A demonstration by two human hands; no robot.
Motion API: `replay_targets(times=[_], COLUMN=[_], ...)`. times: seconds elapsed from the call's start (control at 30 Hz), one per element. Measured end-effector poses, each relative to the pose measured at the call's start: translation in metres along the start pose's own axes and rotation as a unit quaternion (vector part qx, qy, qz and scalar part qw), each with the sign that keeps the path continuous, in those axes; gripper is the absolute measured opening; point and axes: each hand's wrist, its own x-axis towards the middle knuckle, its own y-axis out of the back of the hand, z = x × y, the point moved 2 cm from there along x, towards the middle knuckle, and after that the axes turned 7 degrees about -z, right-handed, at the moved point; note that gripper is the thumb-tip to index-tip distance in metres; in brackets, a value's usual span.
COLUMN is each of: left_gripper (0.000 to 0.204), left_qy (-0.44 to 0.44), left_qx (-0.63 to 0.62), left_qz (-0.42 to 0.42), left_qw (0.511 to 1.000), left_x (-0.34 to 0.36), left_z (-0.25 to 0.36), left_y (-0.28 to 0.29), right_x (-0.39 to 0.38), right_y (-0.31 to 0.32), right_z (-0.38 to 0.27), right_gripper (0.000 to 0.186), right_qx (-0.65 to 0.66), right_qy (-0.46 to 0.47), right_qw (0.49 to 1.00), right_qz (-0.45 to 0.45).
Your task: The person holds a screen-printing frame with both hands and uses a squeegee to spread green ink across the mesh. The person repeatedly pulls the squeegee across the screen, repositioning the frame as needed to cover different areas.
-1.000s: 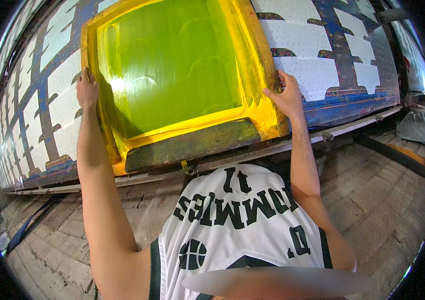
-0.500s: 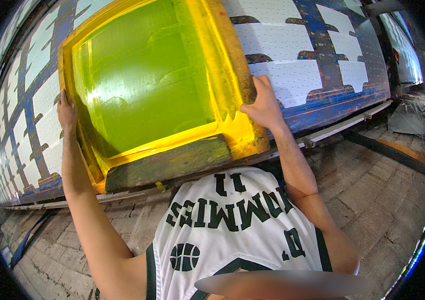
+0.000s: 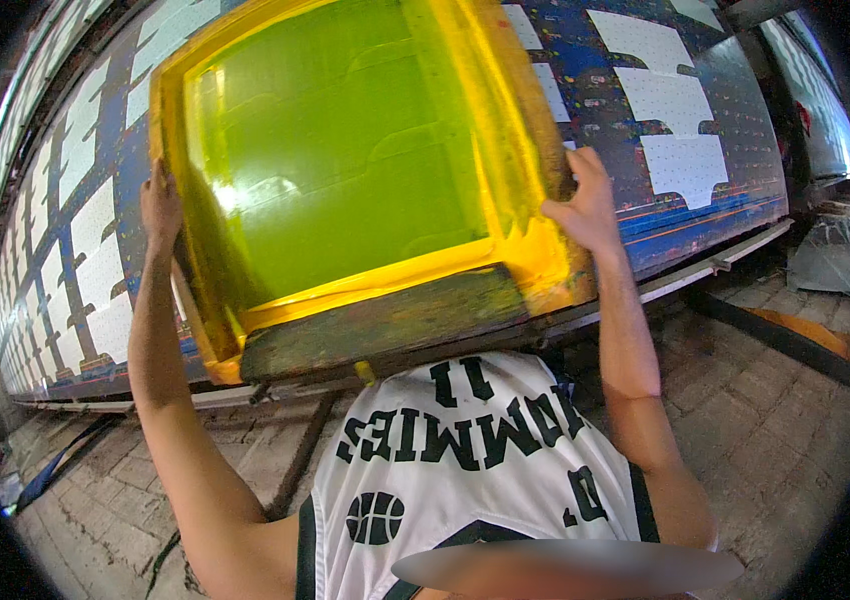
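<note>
A wooden screen-printing frame (image 3: 375, 276), edged with yellow tape, spans the upper middle of the view. Its green, glossy mesh (image 3: 345, 150) shows faint outlines of shapes beneath. My left hand (image 3: 161, 205) is closed round the frame's left side. On the right side, near the near corner, my right hand (image 3: 587, 205) grips the wood with the thumb on top. A dark, paint-stained board (image 3: 385, 325) lies along the frame's near edge. Whether the frame touches the table is hidden.
Beneath the frame runs a long blue, paint-spotted table (image 3: 635, 215) with rows of white cut panels (image 3: 660, 95). A metal rail (image 3: 705, 267) follows its near edge, close to my body. A plastic-wrapped bundle (image 3: 830, 255) sits at the right, above the brick floor (image 3: 745, 400).
Both hands have moved to the right with the screen-printing frame. It now covers more of the white panels on its right, while more of the table shows on its left.
</note>
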Motion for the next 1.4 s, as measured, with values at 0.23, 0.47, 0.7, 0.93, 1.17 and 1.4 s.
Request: replay_targets(times=[0.23,0.47,0.7,0.93,1.17,1.4], left_gripper=[0.057,0.058,0.055,0.055,0.055,0.053], left_qy=[0.013,0.051,0.081,0.026,0.068,0.077], left_qx=[-0.005,-0.003,-0.001,-0.005,0.004,0.005], left_qz=[-0.007,-0.011,-0.023,-0.005,-0.039,-0.026], left_qw=[1.0,0.999,0.996,1.0,0.997,0.997], left_x=[-0.04,-0.058,-0.056,-0.055,-0.065,-0.069], left_z=[0.205,0.279,0.278,0.274,0.292,0.294], left_y=[-0.016,-0.019,-0.028,-0.054,-0.043,-0.039], right_x=[-0.022,-0.037,-0.038,-0.039,-0.052,-0.088], right_y=[0.089,0.121,0.122,0.111,0.106,0.08], right_z=[0.137,0.186,0.199,0.214,0.191,0.06], right_gripper=[0.056,0.057,0.06,0.066,0.08,0.056], right_qx=[0.03,0.053,0.046,0.022,-0.119,-0.069], right_qy=[-0.025,-0.054,-0.037,-0.073,-0.128,0.022], right_qw=[0.999,0.997,0.998,0.996,0.984,0.995], right_qz=[0.008,0.004,-0.022,-0.042,-0.042,-0.069])
